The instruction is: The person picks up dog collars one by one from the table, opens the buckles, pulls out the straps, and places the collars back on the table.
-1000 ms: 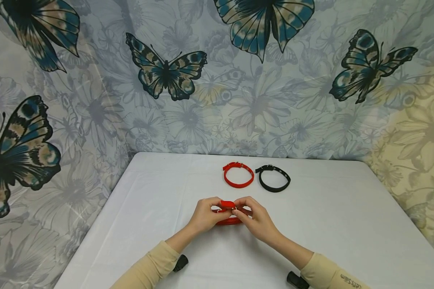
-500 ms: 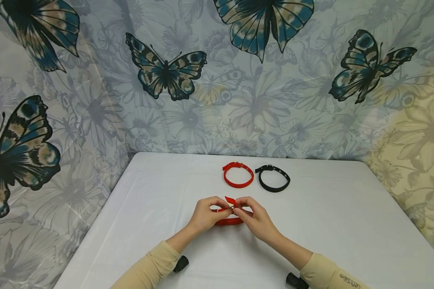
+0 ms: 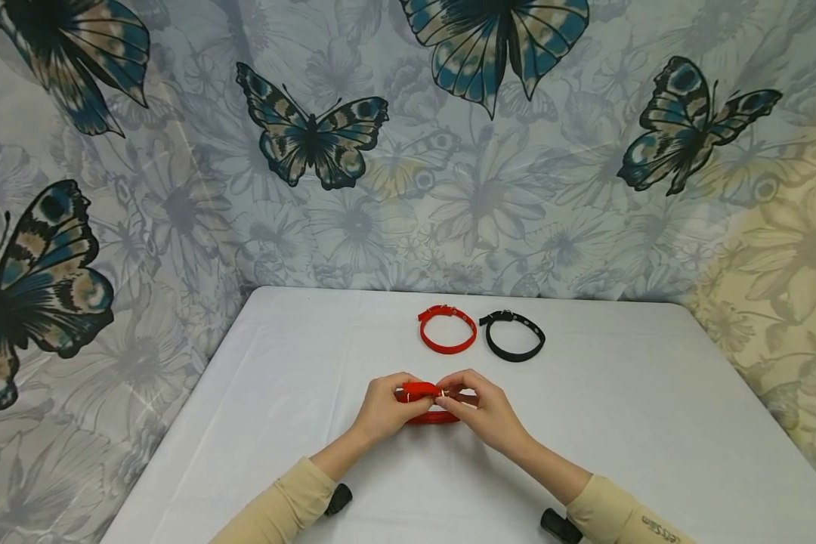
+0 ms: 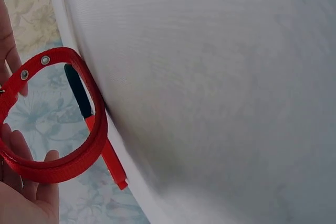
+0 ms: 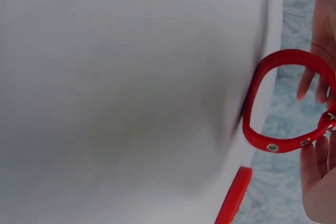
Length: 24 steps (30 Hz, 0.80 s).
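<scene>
Between both hands a red collar (image 3: 431, 418) with metal eyelets and a buckle forms a closed loop. My left hand (image 3: 386, 406) pinches it at the left of the buckle, where the red strap end (image 3: 419, 389) lies toward that hand. On the other side my right hand (image 3: 484, 412) pinches the band beside the buckle with thumb and fingertips. In the left wrist view the collar (image 4: 79, 164) stands as a round loop with two eyelets showing. From the right wrist view, the same collar (image 5: 289, 57) has its buckle (image 5: 329, 116) near the fingertips, partly cut off.
Farther back on the white table (image 3: 299, 340) lie a second red collar (image 3: 449, 349) and, to its right, a black collar (image 3: 514, 357), both looped. A butterfly-patterned cloth (image 3: 353, 234) hangs behind the table's far edge.
The strap end of the red collar stood up above the buckle half a second ago and now lies over to the left. Both hands have stayed nearly in place.
</scene>
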### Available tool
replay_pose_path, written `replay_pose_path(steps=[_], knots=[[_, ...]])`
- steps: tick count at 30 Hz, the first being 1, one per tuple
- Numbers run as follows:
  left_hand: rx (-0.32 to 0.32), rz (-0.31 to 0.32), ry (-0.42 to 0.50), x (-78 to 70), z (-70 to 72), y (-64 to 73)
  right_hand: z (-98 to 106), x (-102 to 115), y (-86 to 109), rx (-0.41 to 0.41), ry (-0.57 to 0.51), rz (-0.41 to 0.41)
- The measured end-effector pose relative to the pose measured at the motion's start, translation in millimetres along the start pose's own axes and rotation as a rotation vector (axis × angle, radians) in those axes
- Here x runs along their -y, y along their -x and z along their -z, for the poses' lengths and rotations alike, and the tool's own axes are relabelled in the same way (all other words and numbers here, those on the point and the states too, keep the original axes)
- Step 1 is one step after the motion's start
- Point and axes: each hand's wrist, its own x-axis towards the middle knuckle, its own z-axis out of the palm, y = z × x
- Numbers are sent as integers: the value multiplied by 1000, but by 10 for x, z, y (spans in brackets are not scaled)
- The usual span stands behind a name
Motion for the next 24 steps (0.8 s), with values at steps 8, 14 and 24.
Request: replay_pose_path(steps=[8, 14, 24], knots=[[-12, 50, -8, 21, 49, 8, 86, -291, 24, 55, -28, -72], [-1, 55, 8, 4, 69, 18, 99, -296, 32, 80, -36, -46], [1, 44, 6, -6, 70, 24, 92, -262, -6, 93, -16, -16]])
